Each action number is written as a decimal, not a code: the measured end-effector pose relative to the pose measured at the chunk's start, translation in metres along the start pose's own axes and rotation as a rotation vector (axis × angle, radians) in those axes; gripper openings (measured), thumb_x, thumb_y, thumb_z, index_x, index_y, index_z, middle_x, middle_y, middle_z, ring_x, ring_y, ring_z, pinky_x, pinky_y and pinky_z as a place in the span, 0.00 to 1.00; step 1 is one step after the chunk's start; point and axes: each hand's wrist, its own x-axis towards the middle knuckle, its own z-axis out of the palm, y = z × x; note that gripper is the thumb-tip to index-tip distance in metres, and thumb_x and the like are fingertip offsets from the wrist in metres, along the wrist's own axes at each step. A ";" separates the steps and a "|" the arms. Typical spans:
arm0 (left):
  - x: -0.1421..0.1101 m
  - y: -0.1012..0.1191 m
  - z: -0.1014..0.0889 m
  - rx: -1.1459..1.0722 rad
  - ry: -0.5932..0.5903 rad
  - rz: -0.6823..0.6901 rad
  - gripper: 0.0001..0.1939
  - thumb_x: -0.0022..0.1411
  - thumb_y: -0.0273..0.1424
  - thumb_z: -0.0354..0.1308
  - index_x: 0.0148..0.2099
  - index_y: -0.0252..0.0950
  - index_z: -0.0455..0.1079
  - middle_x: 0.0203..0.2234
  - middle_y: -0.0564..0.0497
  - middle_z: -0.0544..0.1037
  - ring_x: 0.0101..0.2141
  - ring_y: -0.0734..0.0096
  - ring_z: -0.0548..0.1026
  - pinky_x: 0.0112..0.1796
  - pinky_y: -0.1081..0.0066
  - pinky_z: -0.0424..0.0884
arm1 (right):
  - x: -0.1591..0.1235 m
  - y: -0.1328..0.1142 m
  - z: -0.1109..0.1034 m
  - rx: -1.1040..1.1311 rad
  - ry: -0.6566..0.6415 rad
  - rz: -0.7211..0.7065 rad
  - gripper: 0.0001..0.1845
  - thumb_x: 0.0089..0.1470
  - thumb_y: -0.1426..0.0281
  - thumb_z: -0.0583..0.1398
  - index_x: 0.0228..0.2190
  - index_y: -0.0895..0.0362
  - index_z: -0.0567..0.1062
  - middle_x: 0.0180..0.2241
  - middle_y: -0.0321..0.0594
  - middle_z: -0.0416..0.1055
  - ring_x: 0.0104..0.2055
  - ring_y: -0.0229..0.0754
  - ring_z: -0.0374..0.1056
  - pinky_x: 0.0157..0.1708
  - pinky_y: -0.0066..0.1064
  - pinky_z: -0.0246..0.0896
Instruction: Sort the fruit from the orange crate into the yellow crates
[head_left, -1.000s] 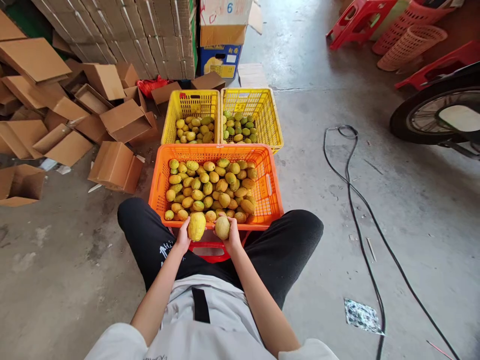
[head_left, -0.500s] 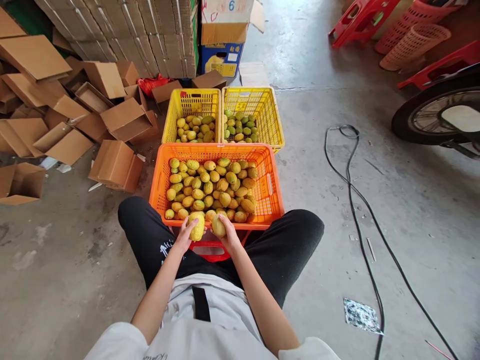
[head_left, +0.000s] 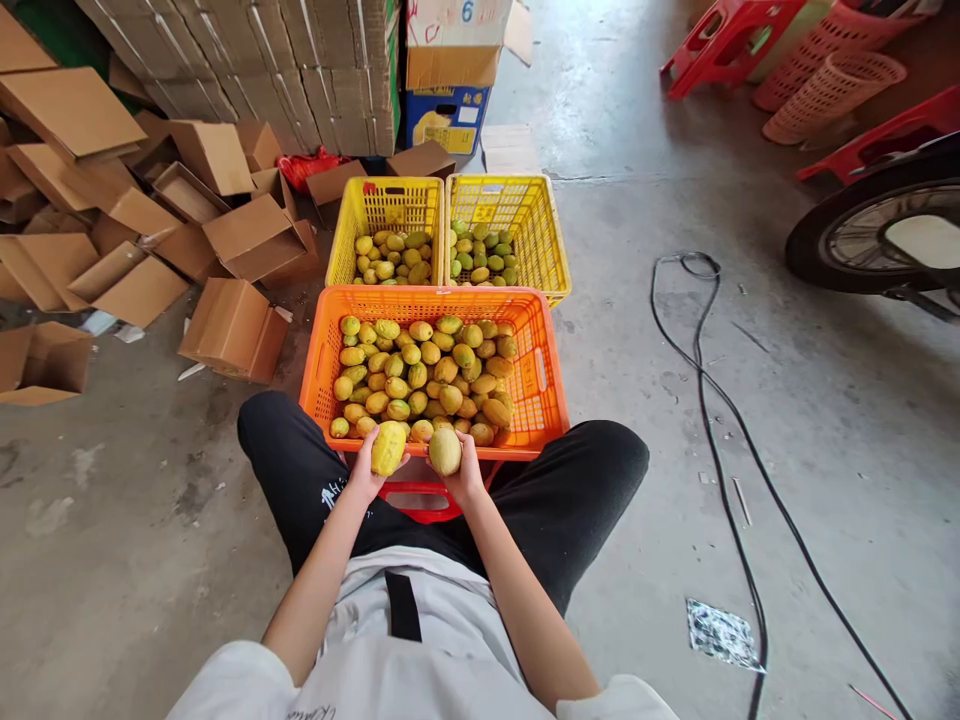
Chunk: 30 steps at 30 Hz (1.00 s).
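Note:
My left hand [head_left: 367, 468] is closed around a bright yellow melon [head_left: 388, 449] with a bumpy, ridged skin. A paler, rounder greenish-yellow melon [head_left: 445, 452] rests in my right hand [head_left: 468, 474], its fingers curled behind it. Both fruits are held side by side, a little apart, over the near rim of an orange plastic crate [head_left: 553, 400]. Inside that crate lie many small yellow-green and orange melons [head_left: 416, 375]. Under my hands, part of a red plastic stool [head_left: 420, 515] shows between my knees.
Two yellow crates [head_left: 345, 235] with more melons stand behind the orange one. Open cardboard boxes [head_left: 232, 325] are heaped at the left, by stacked flat cartons [head_left: 330, 70]. On the right, a black cable [head_left: 701, 370] runs across the floor near a motorbike wheel [head_left: 862, 235].
Both hands have turned the melons, and more of the right one's pale surface now shows. My right fingers have moved from over it to its side. The crates stay put.

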 end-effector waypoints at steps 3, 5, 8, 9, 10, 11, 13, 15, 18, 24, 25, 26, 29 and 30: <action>0.001 0.000 -0.001 0.019 0.017 0.002 0.13 0.70 0.36 0.55 0.48 0.32 0.73 0.32 0.44 0.82 0.30 0.63 0.81 0.37 0.59 0.82 | -0.001 0.000 0.000 -0.002 0.043 0.021 0.16 0.60 0.59 0.57 0.34 0.58 0.77 0.30 0.44 0.80 0.24 0.42 0.74 0.20 0.28 0.68; 0.001 0.000 -0.001 0.033 0.031 -0.006 0.13 0.70 0.36 0.55 0.49 0.32 0.73 0.32 0.43 0.82 0.30 0.62 0.82 0.36 0.59 0.82 | -0.001 0.000 -0.001 -0.018 0.082 0.044 0.16 0.60 0.57 0.59 0.35 0.58 0.76 0.28 0.43 0.79 0.23 0.41 0.74 0.18 0.27 0.67; 0.000 -0.001 -0.002 0.074 0.043 0.011 0.12 0.68 0.34 0.59 0.49 0.33 0.73 0.35 0.44 0.82 0.32 0.63 0.82 0.36 0.61 0.82 | -0.002 0.001 -0.002 -0.042 0.097 0.038 0.16 0.57 0.55 0.63 0.35 0.56 0.75 0.26 0.40 0.77 0.25 0.41 0.75 0.20 0.26 0.69; 0.000 -0.002 -0.002 0.095 0.037 0.024 0.11 0.66 0.32 0.62 0.48 0.34 0.73 0.36 0.44 0.82 0.33 0.64 0.82 0.36 0.61 0.83 | -0.003 0.001 -0.001 -0.053 0.091 0.029 0.16 0.56 0.56 0.65 0.35 0.56 0.75 0.26 0.39 0.77 0.25 0.41 0.75 0.21 0.27 0.70; 0.000 -0.003 -0.003 0.118 0.027 0.039 0.11 0.64 0.31 0.64 0.48 0.34 0.73 0.37 0.45 0.82 0.33 0.64 0.82 0.36 0.62 0.83 | -0.003 0.002 -0.001 -0.066 0.080 0.017 0.15 0.54 0.57 0.66 0.35 0.56 0.75 0.26 0.38 0.77 0.26 0.41 0.76 0.22 0.27 0.71; 0.000 -0.004 -0.003 0.139 0.016 0.053 0.12 0.62 0.29 0.66 0.47 0.34 0.73 0.38 0.45 0.81 0.34 0.65 0.82 0.36 0.62 0.83 | -0.004 0.003 0.000 -0.079 0.068 0.001 0.15 0.53 0.58 0.67 0.35 0.55 0.75 0.27 0.38 0.77 0.27 0.41 0.76 0.24 0.27 0.72; -0.001 -0.006 -0.004 0.169 -0.002 0.072 0.15 0.58 0.27 0.70 0.47 0.35 0.72 0.39 0.45 0.81 0.34 0.65 0.81 0.35 0.63 0.83 | -0.004 0.004 0.000 -0.100 0.044 -0.039 0.14 0.50 0.61 0.69 0.35 0.55 0.75 0.28 0.36 0.78 0.28 0.41 0.76 0.25 0.28 0.73; 0.000 -0.007 -0.005 0.180 -0.004 0.081 0.17 0.56 0.27 0.71 0.47 0.35 0.71 0.40 0.45 0.81 0.34 0.65 0.81 0.34 0.64 0.83 | -0.004 0.006 0.000 -0.105 0.026 -0.072 0.14 0.48 0.63 0.70 0.35 0.54 0.75 0.29 0.36 0.79 0.29 0.42 0.76 0.27 0.29 0.73; 0.000 -0.006 -0.006 0.181 -0.006 0.067 0.17 0.58 0.30 0.70 0.47 0.34 0.72 0.39 0.44 0.80 0.34 0.66 0.81 0.33 0.66 0.82 | -0.002 0.007 -0.001 -0.090 0.037 -0.060 0.11 0.49 0.63 0.67 0.34 0.55 0.76 0.30 0.39 0.79 0.31 0.43 0.76 0.30 0.30 0.73; 0.000 -0.004 -0.003 0.132 0.040 0.041 0.13 0.64 0.32 0.64 0.49 0.34 0.72 0.35 0.46 0.81 0.31 0.66 0.82 0.31 0.67 0.82 | 0.005 0.004 -0.008 -0.060 0.028 -0.027 0.19 0.55 0.55 0.57 0.28 0.57 0.78 0.28 0.46 0.79 0.27 0.43 0.73 0.23 0.30 0.67; 0.000 -0.005 -0.004 0.130 0.043 0.047 0.13 0.64 0.32 0.64 0.50 0.34 0.72 0.34 0.46 0.81 0.30 0.66 0.82 0.31 0.67 0.82 | 0.006 0.003 -0.009 -0.058 0.029 -0.025 0.19 0.55 0.55 0.56 0.28 0.57 0.78 0.28 0.46 0.78 0.26 0.43 0.72 0.22 0.30 0.66; 0.001 -0.006 -0.004 0.134 0.046 0.047 0.13 0.64 0.31 0.63 0.49 0.33 0.72 0.34 0.46 0.81 0.30 0.66 0.82 0.30 0.68 0.81 | 0.008 0.003 -0.010 -0.054 0.021 -0.023 0.20 0.55 0.55 0.56 0.27 0.56 0.78 0.27 0.46 0.78 0.25 0.44 0.71 0.22 0.31 0.66; 0.004 -0.009 -0.007 0.157 0.046 0.060 0.13 0.64 0.31 0.64 0.50 0.33 0.72 0.36 0.45 0.82 0.31 0.66 0.82 0.31 0.68 0.81 | 0.013 0.004 -0.014 -0.050 0.004 -0.016 0.21 0.55 0.55 0.55 0.26 0.57 0.78 0.27 0.47 0.79 0.24 0.43 0.71 0.21 0.30 0.65; 0.005 -0.010 -0.008 0.161 0.049 0.069 0.13 0.64 0.31 0.64 0.50 0.33 0.72 0.37 0.45 0.82 0.31 0.65 0.83 0.32 0.68 0.81 | 0.015 0.005 -0.016 -0.053 -0.009 -0.011 0.20 0.54 0.55 0.55 0.27 0.57 0.78 0.27 0.47 0.79 0.25 0.44 0.72 0.22 0.30 0.65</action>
